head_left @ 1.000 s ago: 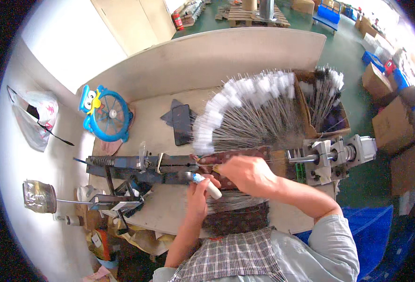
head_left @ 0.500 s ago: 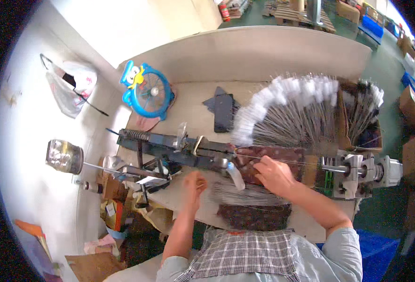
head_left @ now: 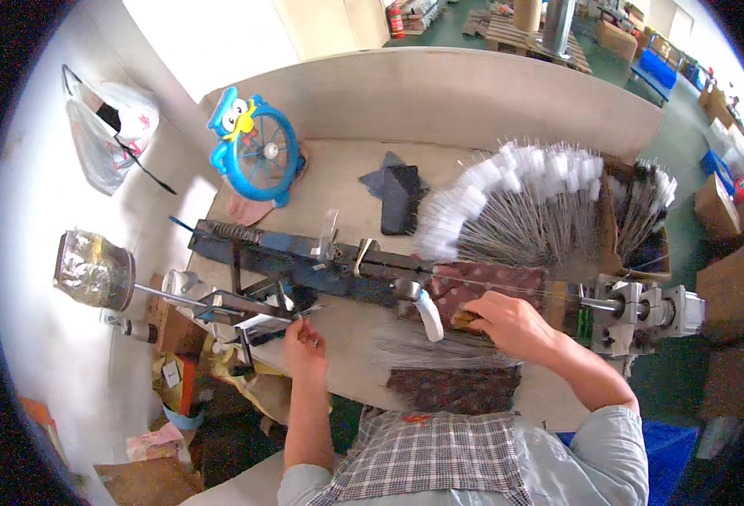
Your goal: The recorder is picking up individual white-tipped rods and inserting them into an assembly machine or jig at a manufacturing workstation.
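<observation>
My left hand (head_left: pixel 306 347) is closed, its fingertips at the end of a black metal bracket (head_left: pixel 254 305) beside dark bristles; what they pinch, if anything, is too small to make out. My right hand (head_left: pixel 515 327) curls its fingers on a small yellowish-brown piece (head_left: pixel 468 321) over a brown dotted cloth (head_left: pixel 486 278). A thin wire runs above that cloth toward the machine's metal spindle (head_left: pixel 599 304). Between my hands, a lever with a white grip (head_left: pixel 429 317) stands on the long dark rail (head_left: pixel 304 270). Loose thin wires (head_left: pixel 439 350) lie in front of it.
White-tipped wire brushes (head_left: pixel 515 198) fan out at the back right, beside a box of more (head_left: pixel 637 211). A dark phone (head_left: pixel 400 200) and a blue cartoon-duck fan (head_left: pixel 262 152) stand behind the rail. A plastic-wrapped cylinder (head_left: pixel 94 270) juts out at left. Another dotted cloth (head_left: pixel 456 390) covers the front edge.
My left hand has moved left and up to the black bracket. My right hand has shifted slightly toward me, and the yellowish-brown piece now shows in its fingers. The whole view has shifted slightly.
</observation>
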Demonstrator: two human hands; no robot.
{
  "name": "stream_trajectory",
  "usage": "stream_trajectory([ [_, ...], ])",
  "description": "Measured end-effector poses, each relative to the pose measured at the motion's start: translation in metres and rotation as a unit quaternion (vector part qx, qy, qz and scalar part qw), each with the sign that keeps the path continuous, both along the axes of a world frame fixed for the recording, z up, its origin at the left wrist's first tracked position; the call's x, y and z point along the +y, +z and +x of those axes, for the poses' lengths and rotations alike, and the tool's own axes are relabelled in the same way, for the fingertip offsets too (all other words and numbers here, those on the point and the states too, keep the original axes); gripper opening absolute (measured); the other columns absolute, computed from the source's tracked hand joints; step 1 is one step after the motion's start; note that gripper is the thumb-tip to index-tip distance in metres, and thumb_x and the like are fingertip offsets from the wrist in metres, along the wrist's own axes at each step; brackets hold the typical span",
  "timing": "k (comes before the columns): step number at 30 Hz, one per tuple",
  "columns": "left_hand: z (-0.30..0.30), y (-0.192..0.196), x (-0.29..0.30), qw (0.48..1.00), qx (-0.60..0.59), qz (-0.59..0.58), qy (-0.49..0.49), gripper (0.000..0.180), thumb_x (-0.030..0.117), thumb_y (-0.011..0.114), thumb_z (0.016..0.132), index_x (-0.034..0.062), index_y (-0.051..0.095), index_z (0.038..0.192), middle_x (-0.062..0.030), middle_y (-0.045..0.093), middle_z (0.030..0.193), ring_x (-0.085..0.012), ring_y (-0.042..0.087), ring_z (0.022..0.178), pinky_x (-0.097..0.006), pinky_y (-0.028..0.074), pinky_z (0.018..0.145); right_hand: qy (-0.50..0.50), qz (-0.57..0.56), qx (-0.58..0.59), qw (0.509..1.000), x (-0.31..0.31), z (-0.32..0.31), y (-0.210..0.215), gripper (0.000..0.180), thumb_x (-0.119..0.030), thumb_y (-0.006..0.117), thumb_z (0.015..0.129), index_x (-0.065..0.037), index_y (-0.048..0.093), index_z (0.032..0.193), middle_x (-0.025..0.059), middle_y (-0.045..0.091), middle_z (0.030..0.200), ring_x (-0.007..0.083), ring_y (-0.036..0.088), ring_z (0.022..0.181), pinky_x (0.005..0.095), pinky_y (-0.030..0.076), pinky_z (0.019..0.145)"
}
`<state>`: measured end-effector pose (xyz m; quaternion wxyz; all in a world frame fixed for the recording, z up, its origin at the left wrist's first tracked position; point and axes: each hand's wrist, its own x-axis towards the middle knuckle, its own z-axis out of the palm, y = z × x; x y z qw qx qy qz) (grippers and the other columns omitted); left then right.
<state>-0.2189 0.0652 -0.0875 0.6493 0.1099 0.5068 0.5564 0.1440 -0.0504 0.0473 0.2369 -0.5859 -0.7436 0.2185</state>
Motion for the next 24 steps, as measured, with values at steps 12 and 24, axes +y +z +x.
stream_trajectory([
  [12,0.245,0.09,-0.073,0.932,0.024,0.166,-0.32,0.015,0.016,0.055,0.09,0.0021,0.062,0.089,-0.0009,0.057,0.069,-0.0077,0.053,0.064,-0.021,0.042,0.06,-0.123,0.075,0.092,0.985,-0.006,0.05,0.01,0.017,-0.016,0.064,0.076,-0.006,0.063,0.089,0.0114,0.062,0.084,0.03,0.059,0.081,0.0375,0.048,0.073],
  [24,0.253,0.086,-0.075,0.944,0.084,0.187,-0.259,0.015,0.016,0.057,0.089,0.0017,0.061,0.091,-0.0016,0.059,0.076,-0.0062,0.052,0.063,-0.02,0.042,0.056,-0.063,0.151,0.056,0.985,-0.017,0.063,0.013,0.017,-0.015,0.066,0.072,-0.007,0.063,0.087,0.007,0.061,0.078,0.0259,0.058,0.077,0.036,0.048,0.071],
])
